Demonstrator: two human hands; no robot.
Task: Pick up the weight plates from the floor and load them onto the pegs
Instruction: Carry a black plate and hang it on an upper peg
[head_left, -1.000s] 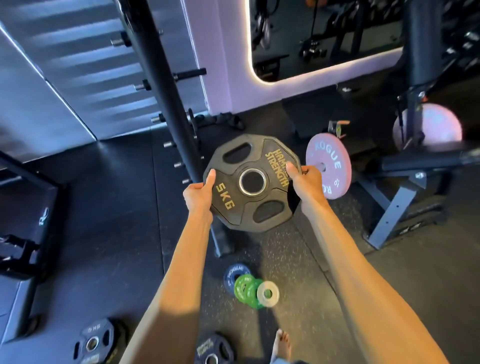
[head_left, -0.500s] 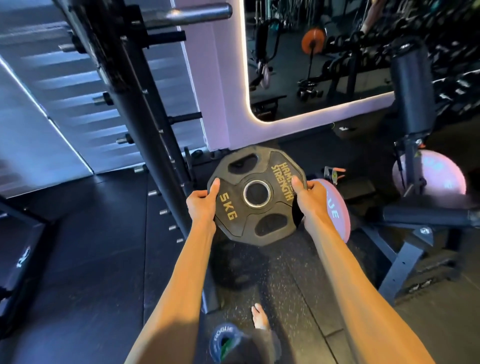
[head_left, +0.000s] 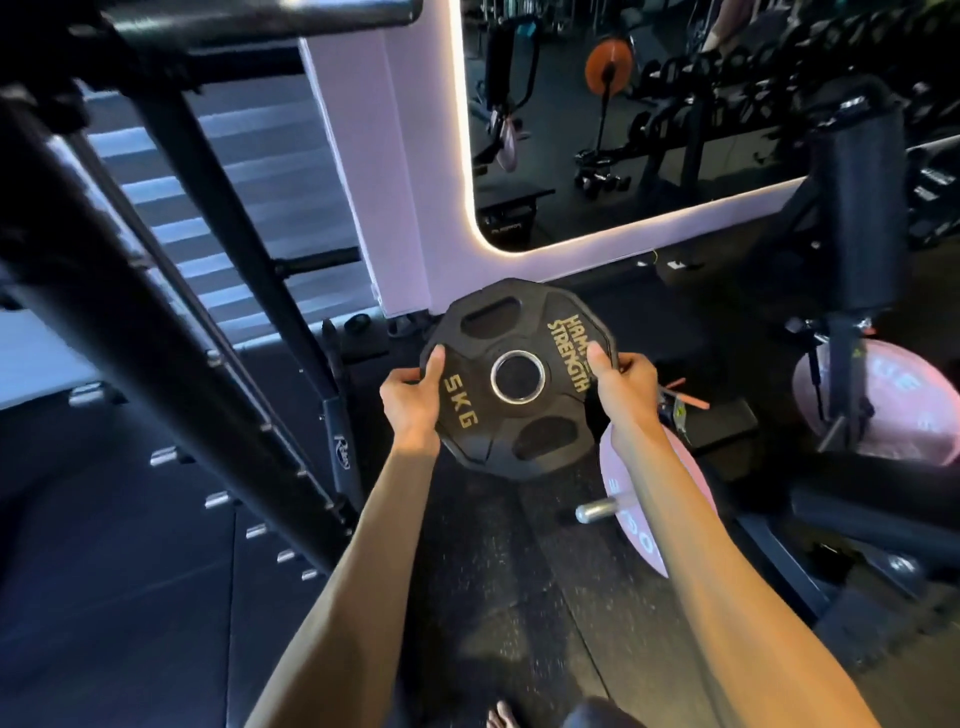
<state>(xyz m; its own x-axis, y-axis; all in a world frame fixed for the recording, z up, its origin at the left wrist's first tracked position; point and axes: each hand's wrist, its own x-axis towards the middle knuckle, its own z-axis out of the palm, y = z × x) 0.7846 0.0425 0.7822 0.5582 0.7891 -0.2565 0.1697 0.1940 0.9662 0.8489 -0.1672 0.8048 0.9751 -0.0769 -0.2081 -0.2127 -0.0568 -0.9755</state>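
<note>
A black 5 kg weight plate (head_left: 519, 415) with gold lettering and a steel-ringed centre hole hangs upright in front of me. My left hand (head_left: 413, 402) grips its left rim, thumb on the face. My right hand (head_left: 621, 387) grips the right rim the same way. Black pegs (head_left: 317, 262) stick out of the black rack upright (head_left: 244, 249) to the left of the plate. A thick bar (head_left: 291, 10) crosses the top of the view. Below my right forearm a pink plate (head_left: 631, 525) sits on a steel peg (head_left: 597, 512).
A second pink plate (head_left: 893, 410) stands at the right behind a padded machine post (head_left: 852, 208). A wall mirror (head_left: 623, 119) shows more gym gear. Small steel pins (head_left: 218, 500) line the slanted rack beam. A bare foot (head_left: 501, 714) shows on the rubber floor at the bottom.
The 5 kg plate has been lifted higher and carried toward the rack; my view has tilted up, so the small coloured plates on the floor have dropped out of sight.
</note>
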